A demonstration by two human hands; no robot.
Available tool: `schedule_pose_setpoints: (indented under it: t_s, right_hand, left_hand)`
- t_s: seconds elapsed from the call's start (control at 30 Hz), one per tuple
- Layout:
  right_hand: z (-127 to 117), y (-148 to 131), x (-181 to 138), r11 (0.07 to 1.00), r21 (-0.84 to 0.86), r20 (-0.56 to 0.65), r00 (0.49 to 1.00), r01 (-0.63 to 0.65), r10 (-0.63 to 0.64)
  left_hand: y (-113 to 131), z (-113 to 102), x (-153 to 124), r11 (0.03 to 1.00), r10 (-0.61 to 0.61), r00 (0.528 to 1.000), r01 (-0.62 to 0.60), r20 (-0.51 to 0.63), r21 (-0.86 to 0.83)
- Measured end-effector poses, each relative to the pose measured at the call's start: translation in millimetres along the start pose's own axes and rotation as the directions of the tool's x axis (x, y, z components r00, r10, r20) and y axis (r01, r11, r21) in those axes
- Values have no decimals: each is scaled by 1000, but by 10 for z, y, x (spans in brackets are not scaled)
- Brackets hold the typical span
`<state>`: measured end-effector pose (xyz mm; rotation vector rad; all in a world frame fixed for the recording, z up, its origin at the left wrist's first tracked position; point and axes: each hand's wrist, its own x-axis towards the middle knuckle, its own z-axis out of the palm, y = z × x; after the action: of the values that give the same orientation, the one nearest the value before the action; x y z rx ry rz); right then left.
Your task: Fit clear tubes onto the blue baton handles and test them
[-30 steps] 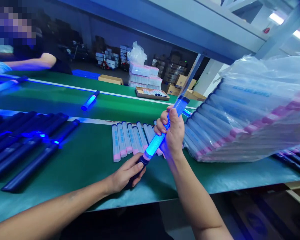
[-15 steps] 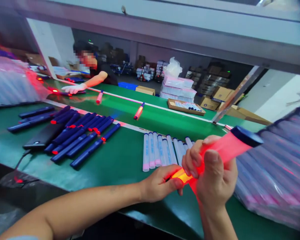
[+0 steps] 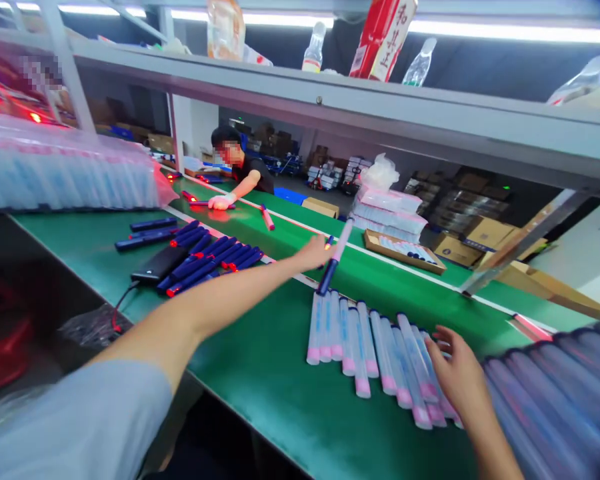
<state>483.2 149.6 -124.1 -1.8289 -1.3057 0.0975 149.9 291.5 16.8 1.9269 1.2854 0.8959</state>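
Observation:
My left hand (image 3: 316,253) is stretched far out over the green conveyor belt (image 3: 300,227), fingers extended. Its fingertips are at a light stick (image 3: 336,257) with a dark handle and a pale tube, which lies across the belt's near edge. My right hand (image 3: 455,372) rests with spread fingers on the right end of a row of white tubes with pink ends (image 3: 365,347), lying side by side on the green table (image 3: 260,373). Neither hand grips anything that I can see.
Dark blue handles (image 3: 215,257) and a black device with a cable (image 3: 157,267) lie at left. Bagged tubes sit far left (image 3: 65,177) and at right (image 3: 555,400). Across the belt a person's gloved hand (image 3: 221,200) works beside another stick (image 3: 267,217). A cardboard tray (image 3: 405,250) is beyond.
Both hands held a red-glowing stick before. Now my left hand has carried it out to the belt, unlit, and my right hand has dropped onto the tubes. My view has swung left.

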Motion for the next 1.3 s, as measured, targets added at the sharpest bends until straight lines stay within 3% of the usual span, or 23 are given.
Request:
schedule_pose_setpoints:
  t_s: [0.07, 0.13, 0.27, 0.3, 0.37, 0.4, 0.43, 0.5, 0.57, 0.63, 0.67, 0.73, 0.8, 0.83, 0.87, 0.9, 0.93, 1.0, 1.1, 1.2, 1.3]
  right_hand:
    - [-136, 189, -46, 942, -322, 145, 988, 98, -53]
    - [-269, 216, -143, 851, -506, 246, 969, 143, -17]
    - [-381, 83, -224, 772, -630, 298, 945, 89, 134]
    - [-374, 57, -207, 766, -639, 292, 943, 66, 162]
    - [-329, 16, -151, 767, -640, 274, 942, 28, 194]
    - [-292, -4, -117, 775, -632, 271, 942, 18, 198]
    - [-246, -27, -81, 788, -616, 273, 942, 14, 196]
    - [-138, -72, -11, 822, -570, 296, 937, 18, 184]
    - [-34, -95, 55, 857, -515, 327, 930, 25, 169]
    - [24, -84, 120, 888, -459, 337, 928, 12, 161]
    - [25, -75, 153, 901, -434, 329, 930, -4, 163]
    - [-41, -96, 202, 923, -380, 277, 945, -58, 173]
    - [-172, -239, 189, 981, -58, 168, 967, -185, 192]
    - [-240, -368, 153, 944, 232, 123, 970, -233, 209]
    - [-293, -528, 100, 798, 553, 89, 969, -240, 230]
    - [-321, -708, 39, 566, 800, 82, 970, -200, 227]
    - [-319, -891, -19, 360, 919, 92, 975, -162, 204]
    - [-229, -1207, -112, 154, 982, 81, 979, -110, 186]
    - [7, -1456, -235, 54, 996, 63, 974, -76, 217]
    - [187, -1518, -417, 44, 995, 80, 976, -90, 200]
    - [238, -1538, -556, 54, 994, 84, 978, -96, 193]
  left_hand:
    - [-118, -306, -73, 976, -42, 999, 49, -34, 213]
    - [-344, -517, -349, 915, -99, 995, 98, -19, 390]
    - [-1227, -769, -867, 759, -171, 985, 124, 13, 639]
    - [-1468, -799, -932, 608, -193, 981, 97, 28, 788]
    - [-1817, -821, -1015, 464, -115, 990, -17, 79, 886]
    - [-1894, -815, -1045, 444, -69, 994, -45, 84, 895]
    - [-1898, -794, -1072, 486, -17, 997, -60, 79, 872]
    - [-1724, -691, -1111, 661, 67, 997, -78, 45, 747]
    - [-1419, -485, -1114, 863, 137, 989, -145, 52, 484]
    - [-1116, -197, -1065, 982, 120, 991, -128, 66, 136]
    - [-985, -40, -1026, 993, 115, 992, -113, 56, -43]
    - [-759, 258, -950, 912, 75, 997, -56, 31, -406]
    - [-560, 512, -932, 771, 20, 999, 7, 35, -637]
    - [-472, 623, -959, 706, -11, 998, 57, 68, -706]
    - [-396, 725, -1011, 651, -35, 991, 122, 130, -750]
    - [-339, 821, -1083, 607, -40, 975, 198, 219, -770]
    - [-303, 909, -1167, 578, -20, 946, 276, 325, -768]
    - [-299, 1056, -1338, 579, 53, 858, 391, 511, -716]
    - [-392, 1176, -1512, 653, 174, 780, 365, 601, -663]
    - [-482, 1196, -1564, 671, 268, 745, 312, 611, -673]
    - [-521, 1205, -1562, 691, 284, 725, 300, 628, -658]
